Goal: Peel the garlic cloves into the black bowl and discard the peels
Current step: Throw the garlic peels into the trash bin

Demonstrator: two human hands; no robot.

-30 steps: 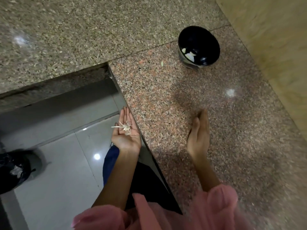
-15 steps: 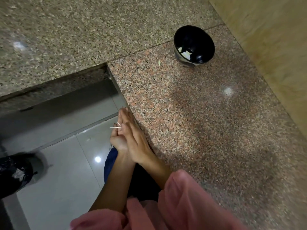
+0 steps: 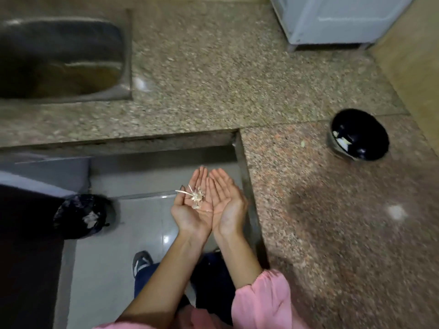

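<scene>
Head view: left hand (image 3: 192, 211) and right hand (image 3: 229, 203) are held palm-up, unclenched, touching; peels (image 3: 196, 198) are carried in the left palm. The bin (image 3: 83, 216) is seen down-left, nearer the left hand; black bowl (image 3: 360, 135) is set well right on worktop (image 3: 332, 233).

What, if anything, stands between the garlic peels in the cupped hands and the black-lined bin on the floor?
Nothing visible does. The peels lie in the left hand, the right hand touching it; only bare floor shows between them and the bin to the left.

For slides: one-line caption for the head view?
Palms up: left hand cups garlic peels beside open right hand; black bowl sits on counter.
</scene>
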